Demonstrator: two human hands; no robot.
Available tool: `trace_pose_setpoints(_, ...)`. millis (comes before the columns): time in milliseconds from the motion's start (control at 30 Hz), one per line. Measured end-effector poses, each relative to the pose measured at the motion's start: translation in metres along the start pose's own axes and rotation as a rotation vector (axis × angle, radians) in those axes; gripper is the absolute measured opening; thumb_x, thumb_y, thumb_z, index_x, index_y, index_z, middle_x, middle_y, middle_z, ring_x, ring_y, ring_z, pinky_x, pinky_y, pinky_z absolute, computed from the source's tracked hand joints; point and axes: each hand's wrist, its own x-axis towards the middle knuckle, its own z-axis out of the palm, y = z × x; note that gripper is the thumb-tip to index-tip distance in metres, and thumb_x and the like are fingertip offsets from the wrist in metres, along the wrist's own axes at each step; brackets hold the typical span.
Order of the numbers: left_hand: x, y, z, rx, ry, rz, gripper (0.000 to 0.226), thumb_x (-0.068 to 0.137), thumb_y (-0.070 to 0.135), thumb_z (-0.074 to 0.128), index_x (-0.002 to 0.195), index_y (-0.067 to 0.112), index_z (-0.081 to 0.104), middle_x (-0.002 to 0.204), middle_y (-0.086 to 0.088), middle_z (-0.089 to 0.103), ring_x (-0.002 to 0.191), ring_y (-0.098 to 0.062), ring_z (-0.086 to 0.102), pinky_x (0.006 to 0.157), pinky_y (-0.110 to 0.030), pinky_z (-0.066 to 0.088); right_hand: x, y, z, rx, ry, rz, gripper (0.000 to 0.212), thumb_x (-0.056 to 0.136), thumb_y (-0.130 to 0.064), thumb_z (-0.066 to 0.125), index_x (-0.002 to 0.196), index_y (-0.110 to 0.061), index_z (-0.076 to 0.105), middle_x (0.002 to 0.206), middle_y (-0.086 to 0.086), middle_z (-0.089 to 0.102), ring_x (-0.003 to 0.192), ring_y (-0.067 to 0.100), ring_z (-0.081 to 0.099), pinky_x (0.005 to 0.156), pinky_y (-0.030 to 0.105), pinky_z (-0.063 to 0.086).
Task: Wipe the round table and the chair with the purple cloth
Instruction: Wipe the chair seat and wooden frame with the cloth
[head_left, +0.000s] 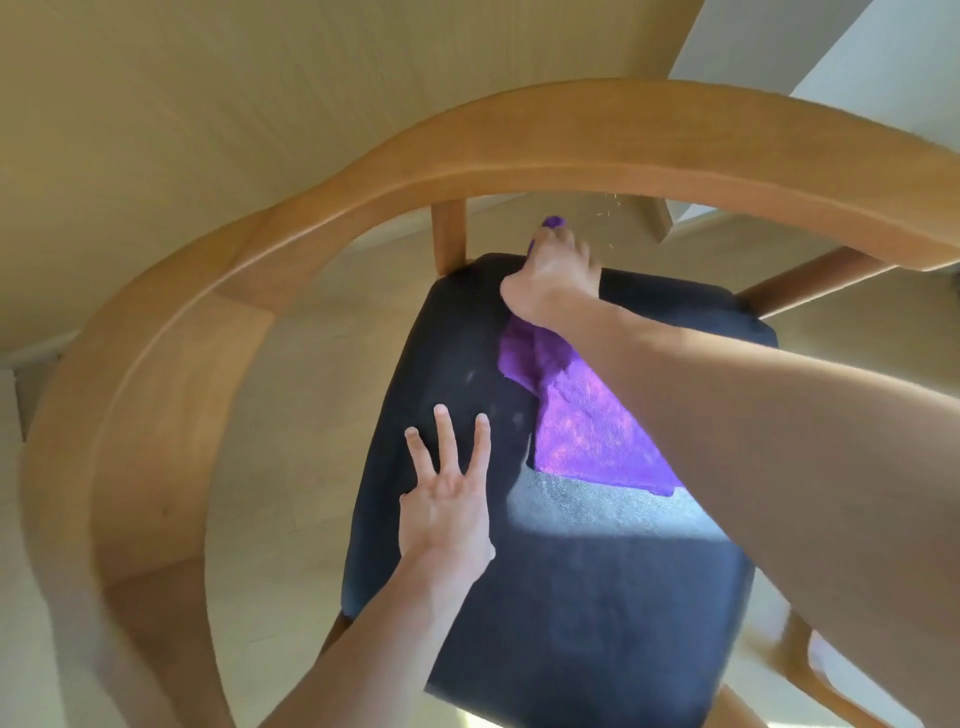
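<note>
i look down on the chair, its curved wooden back ringing a dark padded seat. the round tabletop is nowhere in my view. the purple cloth lies across the far half of the seat, trailing toward me under my forearm. my right hand pins its far end at the seat's back edge; i can't tell how the fingers lie. my left hand rests flat on the seat, fingers wide, holding nothing. risk, as i judge it: the loose trailing end could bunch or slide off, leaving patches unwiped.
</note>
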Motion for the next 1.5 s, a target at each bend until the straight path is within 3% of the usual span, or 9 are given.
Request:
trace_pose_setpoints(167,0.0,-0.006,-0.002,-0.019,-0.025,0.027,0.149,0.069,0.043,0.091,0.154,0.034,-0.032,0.163,-0.009,-0.037,0.156,-0.044,-0.009,0.078,-0.03,0.059,-0.023,-0.014,0.01,-0.197,-0.099,-0.346,0.063,0.082,-0.02,0.059,0.144,-0.014,0.05,0.152,0.002,0.044,0.143,0.026,0.03,0.116,0.035,0.025)
trace_pose_setpoints(367,-0.008,-0.021,-0.013,-0.085,-0.022,0.056,0.147,0.064,0.056,0.091,0.159,0.04,-0.02,0.168,0.002,-0.029,0.159,-0.033,-0.004,0.083,-0.031,0.056,-0.1,0.026,0.024,-0.084,-0.216,-0.386,0.076,0.073,-0.008,0.063,0.147,-0.023,0.052,0.157,-0.005,0.042,0.147,0.018,0.031,0.118,0.031,0.029)
trace_pose_setpoints(500,-0.02,-0.045,-0.031,-0.203,-0.131,0.077,0.114,0.078,0.036,0.087,0.164,0.03,0.012,0.172,0.012,-0.009,0.159,-0.019,0.007,0.107,-0.04,0.048,-0.17,0.067,0.039,-0.233,-0.265,-0.394,0.074,0.071,-0.012,0.063,0.144,-0.024,0.055,0.151,-0.004,0.047,0.136,0.026,0.04,0.115,0.033,0.031)
trace_pose_setpoints(667,-0.072,-0.064,-0.033,-0.354,-0.283,0.054,0.066,0.091,0.032,0.071,0.151,0.028,0.045,0.152,0.005,0.052,0.135,-0.021,0.053,0.111,-0.036,0.044,-0.259,0.097,0.066,-0.465,-0.319,-0.357,0.064,0.075,-0.021,0.059,0.139,-0.023,0.053,0.149,-0.007,0.042,0.128,0.023,0.039,0.112,0.034,0.028)
trace_pose_setpoints(867,-0.152,-0.056,-0.048,-0.571,-0.23,0.046,0.048,0.095,0.039,0.065,0.141,0.029,0.054,0.136,0.009,0.061,0.118,-0.015,0.062,0.103,-0.035,0.051,-0.307,0.111,0.05,-0.168,-0.38,-0.198,0.047,0.087,-0.01,0.055,0.131,-0.024,0.065,0.14,-0.007,0.059,0.133,0.021,0.048,0.109,0.031,0.031)
trace_pose_setpoints(1033,-0.209,-0.043,-0.064,-0.82,-0.049,0.043,0.037,0.093,0.028,0.069,0.13,0.028,0.06,0.124,0.009,0.066,0.107,-0.007,0.065,0.101,-0.034,0.053,-0.36,0.121,-0.013,0.221,-0.136,-0.134,0.041,0.081,0.008,0.054,0.082,-0.027,0.076,0.084,-0.009,0.073,0.086,0.016,0.068,0.069,0.004,0.042)
trace_pose_setpoints(1133,-0.249,-0.019,-0.07,-0.899,0.055,0.116,0.043,0.089,0.02,0.076,0.128,0.026,0.059,0.124,0.006,0.066,0.107,-0.007,0.064,0.102,-0.031,0.052,-0.424,0.116,-0.06,0.432,-0.052,-0.154,0.035,0.081,0.017,0.053,0.077,-0.007,0.078,0.052,-0.024,0.062,0.063,-0.007,0.061,0.059,0.003,0.039)
trace_pose_setpoints(1333,-0.331,0.04,-0.09,-0.918,-0.002,0.404,0.088,0.075,0.029,0.092,0.148,0.04,0.045,0.148,0.017,0.048,0.132,-0.005,0.046,0.107,-0.031,0.04,-0.535,0.117,-0.107,0.687,0.292,-0.179,0.039,0.08,0.007,0.071,0.07,-0.03,0.073,0.086,-0.008,0.073,0.082,0.002,0.065,0.07,0.004,0.043)
trace_pose_setpoints(1500,-0.391,0.058,-0.097,-0.843,0.025,0.537,0.025,0.091,0.031,0.077,0.115,0.027,0.071,0.11,0.012,0.075,0.11,-0.005,0.066,0.102,-0.036,0.051,-0.613,0.125,-0.121,0.818,0.45,-0.158,0.04,0.075,0.006,0.074,0.087,-0.031,0.067,0.087,-0.006,0.074,0.085,0.009,0.071,0.083,0.031,0.058)
